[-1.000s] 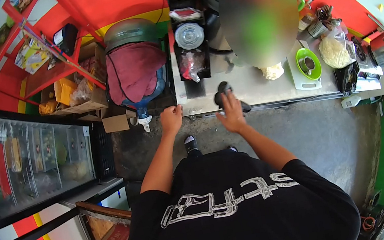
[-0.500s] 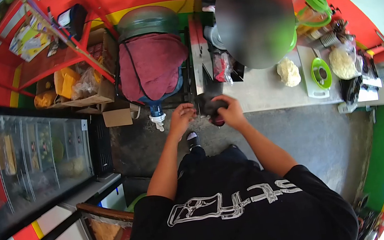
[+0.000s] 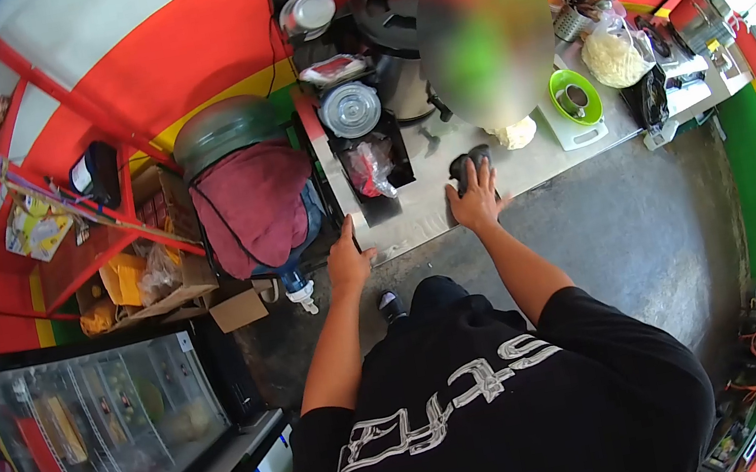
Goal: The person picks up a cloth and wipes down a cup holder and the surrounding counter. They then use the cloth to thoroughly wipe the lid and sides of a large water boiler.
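My left hand [image 3: 349, 261] is at the left front corner of the metal table [image 3: 406, 226], with its thumb out and a finger along the edge. On the tabletop my right hand [image 3: 477, 197] lies with spread fingers, its fingertips on a small black object [image 3: 459, 167] that I cannot make out clearly. Behind it sits a pale, bumpy mass [image 3: 514, 134]. Left of the right hand, a black tray [image 3: 398, 160] has a plastic bag with red and clear parts [image 3: 371, 169] in it and a round clear-lidded container [image 3: 350, 110] at its back.
A green bowl [image 3: 575, 99] rests on a white scale [image 3: 580, 134] to the right. A maroon cloth [image 3: 254, 202] covers a large water bottle [image 3: 226, 133] at left. Further left are a red shelf [image 3: 72, 287] and a glass-door fridge [image 3: 99, 423]. A grey blur hides part of the back counter.
The view has shifted toward the table. My right hand has gone from holding a dark item in front of the table to resting on the tabletop. My left hand has come to the table corner.
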{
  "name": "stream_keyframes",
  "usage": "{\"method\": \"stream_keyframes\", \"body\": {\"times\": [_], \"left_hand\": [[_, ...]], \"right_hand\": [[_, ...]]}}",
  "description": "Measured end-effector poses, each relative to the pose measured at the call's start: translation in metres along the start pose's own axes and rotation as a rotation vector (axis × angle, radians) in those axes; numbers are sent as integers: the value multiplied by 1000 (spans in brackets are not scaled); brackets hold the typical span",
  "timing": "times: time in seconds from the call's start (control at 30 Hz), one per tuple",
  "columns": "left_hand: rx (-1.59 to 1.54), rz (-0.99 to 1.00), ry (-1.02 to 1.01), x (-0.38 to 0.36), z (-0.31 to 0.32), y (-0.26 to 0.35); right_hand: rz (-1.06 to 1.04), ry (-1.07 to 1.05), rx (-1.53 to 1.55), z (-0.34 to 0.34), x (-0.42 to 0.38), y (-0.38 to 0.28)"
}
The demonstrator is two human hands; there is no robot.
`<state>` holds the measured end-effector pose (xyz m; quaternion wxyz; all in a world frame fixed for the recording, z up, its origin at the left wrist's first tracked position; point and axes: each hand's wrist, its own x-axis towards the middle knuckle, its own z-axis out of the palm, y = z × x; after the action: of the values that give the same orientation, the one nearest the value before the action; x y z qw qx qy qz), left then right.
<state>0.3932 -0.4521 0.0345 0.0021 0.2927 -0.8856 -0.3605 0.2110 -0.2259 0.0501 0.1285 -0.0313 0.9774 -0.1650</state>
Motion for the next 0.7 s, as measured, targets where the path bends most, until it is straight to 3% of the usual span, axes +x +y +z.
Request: {"method": "stream_keyframes", "body": {"times": [0.13, 0.2, 0.27, 0.37, 0.47, 0.53, 0.7], "left_hand": [[145, -140, -96, 4, -5, 8], [195, -171, -116, 3, -5, 15], [219, -243, -89, -1, -3, 23], [184, -250, -6, -7, 9, 15], [209, -268, 90, -15, 20, 20], [190, -268, 113, -21, 25, 22], [142, -354, 160, -26, 21, 34]], "right_hand": [[-288, 114, 34, 34, 49, -12], [-346, 52, 24, 33, 63, -27], [-310, -58, -61, 15, 64, -52], [-427, 74, -56, 21, 71, -68], [-620, -13, 76, 32, 94, -81], [-668, 139, 325, 21, 91, -92], [-828, -18, 245, 28, 115, -109]]}}
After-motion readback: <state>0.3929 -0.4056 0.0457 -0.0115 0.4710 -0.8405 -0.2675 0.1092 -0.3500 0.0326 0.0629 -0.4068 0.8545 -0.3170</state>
